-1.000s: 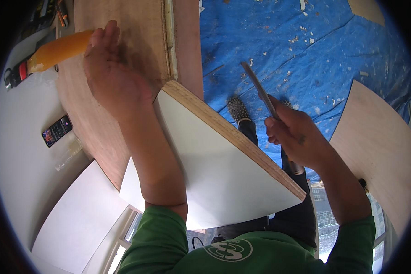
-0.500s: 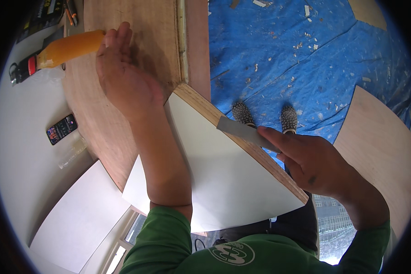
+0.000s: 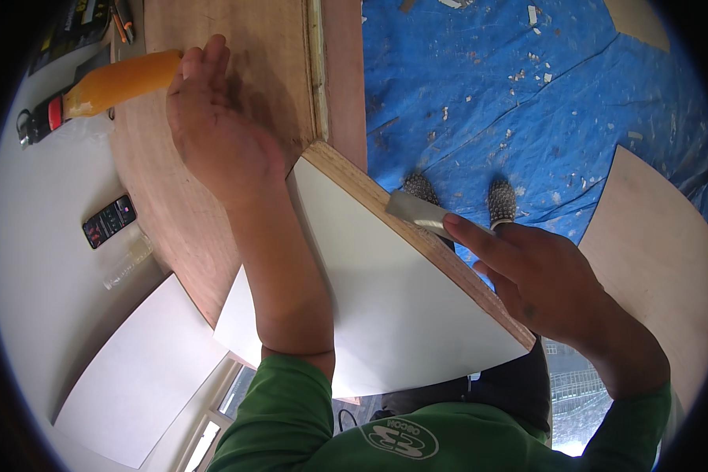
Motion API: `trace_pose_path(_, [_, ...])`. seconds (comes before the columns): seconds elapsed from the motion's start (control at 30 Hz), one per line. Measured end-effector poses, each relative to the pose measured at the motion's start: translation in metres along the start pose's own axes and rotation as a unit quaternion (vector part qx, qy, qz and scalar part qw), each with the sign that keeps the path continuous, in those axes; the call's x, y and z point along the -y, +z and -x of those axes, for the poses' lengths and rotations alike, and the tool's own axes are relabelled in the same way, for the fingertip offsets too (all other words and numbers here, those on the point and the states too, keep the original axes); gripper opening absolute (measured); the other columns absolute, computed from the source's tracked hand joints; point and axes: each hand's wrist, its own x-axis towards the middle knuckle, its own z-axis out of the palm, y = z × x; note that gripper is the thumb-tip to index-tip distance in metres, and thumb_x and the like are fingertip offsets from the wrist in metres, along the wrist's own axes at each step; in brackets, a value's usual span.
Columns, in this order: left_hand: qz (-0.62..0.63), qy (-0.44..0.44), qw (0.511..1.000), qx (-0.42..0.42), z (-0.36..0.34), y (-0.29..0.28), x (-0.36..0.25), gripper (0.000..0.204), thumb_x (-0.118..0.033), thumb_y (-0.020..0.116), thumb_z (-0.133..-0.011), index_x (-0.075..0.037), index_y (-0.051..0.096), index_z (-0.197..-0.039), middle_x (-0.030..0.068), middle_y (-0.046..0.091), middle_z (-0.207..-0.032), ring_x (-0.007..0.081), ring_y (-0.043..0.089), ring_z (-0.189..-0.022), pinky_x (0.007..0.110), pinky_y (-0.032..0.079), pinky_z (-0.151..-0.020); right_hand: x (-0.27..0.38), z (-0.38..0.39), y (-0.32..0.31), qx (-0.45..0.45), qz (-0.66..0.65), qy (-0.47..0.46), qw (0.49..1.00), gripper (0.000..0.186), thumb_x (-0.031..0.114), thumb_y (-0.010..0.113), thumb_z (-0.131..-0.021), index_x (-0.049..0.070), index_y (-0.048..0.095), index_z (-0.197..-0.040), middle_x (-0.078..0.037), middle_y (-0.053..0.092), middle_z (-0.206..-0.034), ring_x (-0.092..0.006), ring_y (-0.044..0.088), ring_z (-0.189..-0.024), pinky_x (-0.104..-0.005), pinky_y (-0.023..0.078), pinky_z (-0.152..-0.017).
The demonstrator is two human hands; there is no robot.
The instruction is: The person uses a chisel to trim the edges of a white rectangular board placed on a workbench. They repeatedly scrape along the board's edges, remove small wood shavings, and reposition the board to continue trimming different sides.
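Observation:
A white-faced board (image 3: 401,315) with a bare plywood edge lies at a slant on the wooden bench, one corner toward the floor side. My right hand (image 3: 539,275) is closed round a flat grey file (image 3: 418,211), its index finger stretched along the tool. The file's far end meets the board's plywood edge, and its near end is hidden in the hand. My left hand (image 3: 220,138) lies on the bench top with its fingers stretched out, holding nothing. Its forearm crosses the board's white face.
An orange bottle (image 3: 122,82) lies beside my left fingertips. Further left are a phone (image 3: 108,222) and a small clear bottle (image 3: 130,263). Blue sheeting (image 3: 480,118) with scattered scraps covers the floor. A wooden sheet (image 3: 645,228) stands at right, a white panel (image 3: 134,377) lower left.
The file has moved slightly right and tilted, showing a lighter face; before, it lay flatter along the plywood edge. My left hand stays in place.

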Motion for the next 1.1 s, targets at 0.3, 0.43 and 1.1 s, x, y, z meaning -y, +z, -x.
trace_pose_path(0.3, [0.007,0.001,1.0,-0.002,0.0,0.001,0.001,0.036,-0.013,0.061,-0.106,0.011,0.055,-0.131,0.0203,0.067,-0.125,0.0295,0.067,-0.124,0.04,0.047,-0.116,0.005,-0.012,0.004,-0.053,0.013,-0.008,0.998,0.06,0.015,0.072,-0.099,0.018,0.055,-0.156,-0.008,0.064,-0.074,-0.0252,0.066,-0.067,-0.0417,0.054,-0.058])
trace_pose_path(0.43, [0.007,-0.006,1.0,0.0,0.001,0.002,0.0,0.034,-0.013,0.061,-0.106,0.01,0.056,-0.131,0.0198,0.066,-0.125,0.0295,0.066,-0.124,0.04,0.047,-0.117,0.011,-0.012,-0.001,-0.011,0.014,0.04,0.999,0.059,0.014,0.072,-0.098,0.019,0.056,-0.155,-0.009,0.064,-0.073,-0.0258,0.066,-0.065,-0.042,0.053,-0.058])
trace_pose_path(1.1, [0.016,-0.028,0.999,-0.026,0.007,0.005,-0.004,0.032,-0.016,0.062,-0.107,0.007,0.057,-0.129,0.0188,0.072,-0.121,0.027,0.066,-0.124,0.038,0.046,-0.115,0.021,-0.02,-0.011,-0.041,0.019,0.015,0.999,0.06,0.011,0.072,-0.098,0.017,0.055,-0.156,-0.01,0.066,-0.075,-0.0274,0.065,-0.066,-0.0432,0.052,-0.06])
